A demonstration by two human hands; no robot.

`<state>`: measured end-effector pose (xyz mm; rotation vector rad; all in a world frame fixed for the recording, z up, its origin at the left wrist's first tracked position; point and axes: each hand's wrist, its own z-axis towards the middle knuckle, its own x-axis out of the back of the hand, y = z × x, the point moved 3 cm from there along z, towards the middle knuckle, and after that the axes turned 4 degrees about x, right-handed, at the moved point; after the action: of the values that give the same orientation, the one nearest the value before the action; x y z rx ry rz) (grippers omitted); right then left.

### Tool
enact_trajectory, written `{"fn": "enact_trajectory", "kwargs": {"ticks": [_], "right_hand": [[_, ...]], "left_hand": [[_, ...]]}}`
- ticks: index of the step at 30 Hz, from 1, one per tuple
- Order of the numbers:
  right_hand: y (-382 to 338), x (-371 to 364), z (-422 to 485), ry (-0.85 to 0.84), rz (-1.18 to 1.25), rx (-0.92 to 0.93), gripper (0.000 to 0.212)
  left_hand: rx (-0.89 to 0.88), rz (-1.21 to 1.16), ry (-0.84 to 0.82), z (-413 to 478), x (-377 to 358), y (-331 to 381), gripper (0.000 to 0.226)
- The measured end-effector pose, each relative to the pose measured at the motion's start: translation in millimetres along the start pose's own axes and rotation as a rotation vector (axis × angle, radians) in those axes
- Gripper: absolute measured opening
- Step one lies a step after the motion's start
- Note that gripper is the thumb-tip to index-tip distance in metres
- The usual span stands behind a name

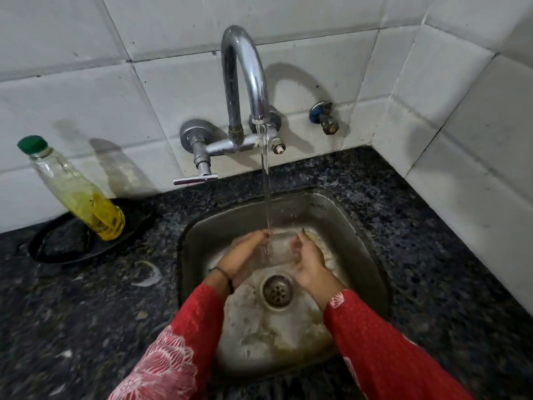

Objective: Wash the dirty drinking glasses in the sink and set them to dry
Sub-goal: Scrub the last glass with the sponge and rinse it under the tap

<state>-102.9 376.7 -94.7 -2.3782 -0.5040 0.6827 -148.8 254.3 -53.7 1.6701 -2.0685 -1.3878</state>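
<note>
Gripping a clear glass (278, 249) w/ both hands at frame ctr: your left hand (245, 255) & right hand (310, 265) wrap it under tap (245, 82) water, over steel sink (354, 226). Speckled dark counter (86, 313); white tile wall (115, 90); soap bottle (75, 189) upper left.

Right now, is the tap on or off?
On. Water runs from the tap onto the glass held between the left hand and right hand.

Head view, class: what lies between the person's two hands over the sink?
A clear drinking glass lies between the left hand and right hand, under the running water from the tap. The head view shows this.
</note>
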Motion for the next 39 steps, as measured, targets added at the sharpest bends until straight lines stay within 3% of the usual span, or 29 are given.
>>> {"fn": "enact_trajectory", "kwargs": {"ticks": [2,6,9,13,17,20,22,26,28,30,33,35,37,39], "right_hand": [[-8,-14,-3,-0.131,-0.138,0.076,0.031],[-17,-46,-13,-0.392,-0.458,0.265,0.034],[-37,-62,-21,-0.46,-0.744,0.479,0.037],[-57,-75,-31,-0.524,-1.134,0.629,0.031],[-69,-75,-37,-0.567,-0.976,0.631,0.03],[-73,-64,-36,-0.616,-0.706,0.543,0.026],[-74,-63,-40,-0.634,-0.676,0.507,0.026],[-72,-75,-49,-0.591,-1.058,0.634,0.025],[-72,-74,-47,-0.561,-1.054,0.643,0.022],[-71,-67,-46,-0.558,-0.829,0.587,0.016],[-65,-53,-46,-0.565,-0.573,0.429,0.016],[-60,-55,-42,-0.494,-0.86,0.534,0.024],[-60,-65,-41,-0.437,-1.288,0.62,0.032],[-62,-70,-40,-0.461,-1.325,0.59,0.028]], "left_hand": [[0.145,-0.244,-0.187,-18,8,-11,0.036],[0.223,-0.171,-0.243,-35,12,-21,0.04],[0.078,-0.01,-0.07,-32,12,-17,0.032],[-0.228,0.54,0.198,-24,12,-8,0.069],[-0.311,0.441,0.2,-27,-2,0,0.071],[-0.152,0.145,0.014,-35,-4,8,0.06],[-0.066,0.036,-0.095,-38,-7,10,0.054],[-0.299,0.416,0.159,-33,-16,9,0.068],[-0.34,0.461,0.167,-29,-17,8,0.078],[-0.237,0.321,0.036,-31,-12,10,0.07],[0.073,0.02,-0.191,-36,-6,5,0.055],[0.092,0.165,-0.096,-31,-6,-3,0.055],[-0.024,0.472,0.119,-25,-10,-7,0.061],[-0.149,0.571,0.246,-18,-10,-8,0.065]]}}
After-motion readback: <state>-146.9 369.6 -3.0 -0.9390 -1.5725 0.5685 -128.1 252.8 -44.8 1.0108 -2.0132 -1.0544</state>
